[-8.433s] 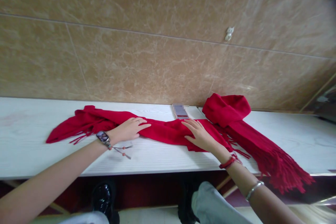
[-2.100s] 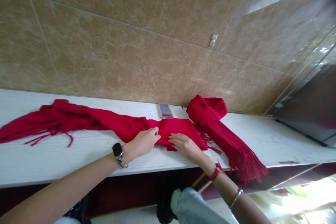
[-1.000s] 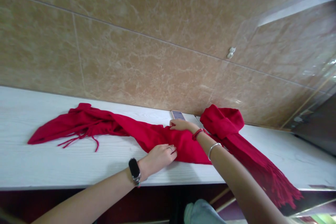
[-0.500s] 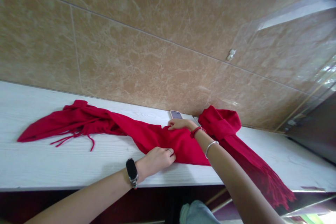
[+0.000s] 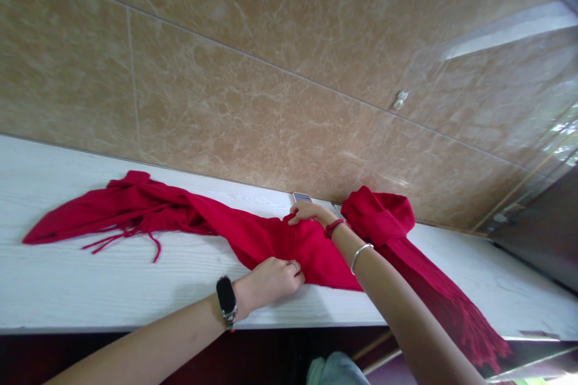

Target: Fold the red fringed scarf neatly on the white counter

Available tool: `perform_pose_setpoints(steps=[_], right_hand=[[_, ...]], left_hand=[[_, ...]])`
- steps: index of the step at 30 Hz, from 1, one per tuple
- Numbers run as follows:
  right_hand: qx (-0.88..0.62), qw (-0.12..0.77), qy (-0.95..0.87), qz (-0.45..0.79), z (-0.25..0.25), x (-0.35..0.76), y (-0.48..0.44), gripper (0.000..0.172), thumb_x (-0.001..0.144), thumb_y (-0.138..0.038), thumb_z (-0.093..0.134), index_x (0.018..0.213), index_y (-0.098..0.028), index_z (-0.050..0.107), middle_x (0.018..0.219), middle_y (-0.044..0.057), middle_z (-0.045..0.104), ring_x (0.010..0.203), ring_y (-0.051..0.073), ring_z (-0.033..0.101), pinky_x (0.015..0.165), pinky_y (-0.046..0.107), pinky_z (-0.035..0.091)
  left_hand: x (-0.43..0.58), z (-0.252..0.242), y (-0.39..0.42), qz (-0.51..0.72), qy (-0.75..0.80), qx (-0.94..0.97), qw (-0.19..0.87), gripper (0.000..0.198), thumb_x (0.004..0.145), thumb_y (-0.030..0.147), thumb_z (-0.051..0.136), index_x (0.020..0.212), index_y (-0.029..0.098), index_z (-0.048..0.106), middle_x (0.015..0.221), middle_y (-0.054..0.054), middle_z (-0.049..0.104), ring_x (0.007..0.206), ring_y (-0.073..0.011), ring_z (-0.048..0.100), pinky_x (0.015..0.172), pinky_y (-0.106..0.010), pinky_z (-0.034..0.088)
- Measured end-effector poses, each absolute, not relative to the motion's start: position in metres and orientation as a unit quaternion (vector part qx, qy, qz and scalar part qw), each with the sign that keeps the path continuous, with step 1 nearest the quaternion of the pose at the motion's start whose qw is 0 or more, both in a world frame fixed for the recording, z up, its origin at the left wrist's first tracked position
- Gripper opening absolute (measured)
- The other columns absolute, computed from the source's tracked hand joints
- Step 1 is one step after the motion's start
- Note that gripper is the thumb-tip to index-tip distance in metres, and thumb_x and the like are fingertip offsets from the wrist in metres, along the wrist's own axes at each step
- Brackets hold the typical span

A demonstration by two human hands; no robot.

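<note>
Stretching lengthwise along the white tabletop, a red scarf lies with its long axis running left to right, slanting gently toward the front edge as it goes right. Its left end tapers to a point near the left side of the view, and a few loose tassels stick out from that half toward the front edge. The middle spreads wider between the two hands, with creases running across it; its right end passes behind the right forearm, so how it finishes there I cannot tell.

The left hand has its fingers curled tight on the scarf's near edge. The right hand reaches across to the far edge, thumb and fingers bent together on the cloth.

Just beyond the right hand, a phone lies near the wall. Right of it sits a looped red scarf, its tail running diagonally to the lower right, the fringe hanging over the front edge.

Brown marbled tiles with pale seams form the wall behind, bearing a small white fixture. A dark grey object stands at the far right.
</note>
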State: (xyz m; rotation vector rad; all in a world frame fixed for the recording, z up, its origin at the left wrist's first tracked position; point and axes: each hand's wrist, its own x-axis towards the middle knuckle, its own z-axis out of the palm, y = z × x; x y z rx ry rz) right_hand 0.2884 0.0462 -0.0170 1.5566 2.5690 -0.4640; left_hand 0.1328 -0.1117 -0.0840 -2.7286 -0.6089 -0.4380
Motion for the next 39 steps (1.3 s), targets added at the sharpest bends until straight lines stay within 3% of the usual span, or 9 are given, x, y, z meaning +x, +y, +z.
perform_pose_setpoints(steps=[7,12,15,19,24,29,32,36,39], right_hand=[[0.498,-0.028,0.859,-0.115,-0.026,0.295,0.041,0.017,0.076,-0.028,0.059,0.077,-0.014,0.067,0.069,0.001,0.063,0.064,0.012,0.052,0.059,0.021,0.039],[0.487,-0.115,0.862,-0.078,-0.045,0.303,0.017,0.021,0.080,-0.023,0.055,0.098,-0.014,0.062,0.090,0.008,0.065,0.080,0.016,0.059,0.074,0.028,0.045],[0.477,-0.213,0.852,-0.032,-0.050,0.322,-0.006,0.025,0.084,-0.021,0.048,0.106,-0.016,0.058,0.105,0.011,0.060,0.098,0.020,0.056,0.087,0.036,0.043],[0.467,-0.310,0.828,0.017,-0.062,0.353,-0.046,0.029,0.087,-0.026,0.044,0.113,-0.018,0.056,0.115,0.013,0.057,0.109,0.021,0.052,0.095,0.038,0.041],[0.522,-0.169,0.836,0.016,-0.086,0.366,-0.083,0.046,0.089,-0.039,0.041,0.130,-0.018,0.045,0.141,0.014,0.036,0.131,0.026,0.031,0.105,0.048,0.028],[0.519,-0.100,0.849,0.021,-0.086,0.365,-0.093,0.048,0.092,-0.042,0.034,0.135,-0.022,0.039,0.143,0.013,0.033,0.133,0.027,0.026,0.104,0.051,0.026],[0.496,-0.094,0.863,0.024,-0.081,0.367,-0.097,0.046,0.092,-0.041,0.034,0.135,-0.024,0.040,0.144,0.013,0.031,0.133,0.028,0.024,0.104,0.053,0.025],[0.477,-0.095,0.874,0.013,-0.078,0.372,-0.105,0.047,0.093,-0.042,0.033,0.135,-0.024,0.040,0.144,0.013,0.030,0.134,0.028,0.023,0.105,0.052,0.024],[0.501,-0.086,0.861,0.003,-0.077,0.375,-0.108,0.050,0.092,-0.046,0.031,0.137,-0.025,0.037,0.145,0.011,0.028,0.134,0.027,0.022,0.106,0.050,0.022]], left_hand=[[0.132,-0.073,-0.117,-0.148,-0.249,-0.945,0.155,0.013,0.084,0.004,0.048,0.088,0.013,0.057,0.084,-0.007,0.060,0.073,-0.0197,0.061,0.052,-0.029,0.049],[0.130,-0.070,-0.115,-0.147,-0.266,-0.947,0.102,0.012,0.083,0.009,0.051,0.089,0.015,0.059,0.089,-0.006,0.060,0.083,-0.0202,0.058,0.069,-0.033,0.049],[0.128,-0.068,-0.114,-0.179,-0.264,-0.947,0.024,0.015,0.085,0.022,0.052,0.096,0.018,0.061,0.107,-0.006,0.059,0.101,-0.0216,0.054,0.087,-0.039,0.043],[0.127,-0.067,-0.114,-0.188,-0.286,-0.938,-0.057,0.036,0.090,0.039,0.043,0.122,0.025,0.053,0.137,-0.008,0.042,0.128,-0.0293,0.031,0.098,-0.053,0.031],[0.126,-0.061,-0.111,-0.057,-0.352,-0.931,-0.078,0.046,0.090,0.049,0.038,0.133,0.032,0.041,0.142,-0.009,0.036,0.131,-0.0394,0.021,0.090,-0.066,0.029],[0.114,-0.048,-0.095,0.003,-0.311,-0.950,-0.011,0.032,0.094,0.025,0.038,0.121,0.024,0.055,0.131,-0.010,0.049,0.124,-0.0278,0.040,0.095,-0.045,0.038],[0.113,-0.044,-0.084,0.004,-0.306,-0.950,0.057,0.029,0.091,0.018,0.041,0.112,0.020,0.061,0.128,-0.011,0.052,0.121,-0.0283,0.043,0.093,-0.043,0.039],[0.136,-0.038,-0.073,-0.051,-0.418,-0.904,0.074,0.036,0.093,0.030,0.037,0.126,0.025,0.051,0.137,-0.011,0.042,0.125,-0.0321,0.036,0.094,-0.050,0.036],[0.142,-0.041,-0.059,0.041,-0.496,-0.867,-0.022,0.048,0.090,0.046,0.038,0.136,0.032,0.037,0.146,-0.009,0.027,0.129,-0.0394,0.028,0.091,-0.059,0.033]])
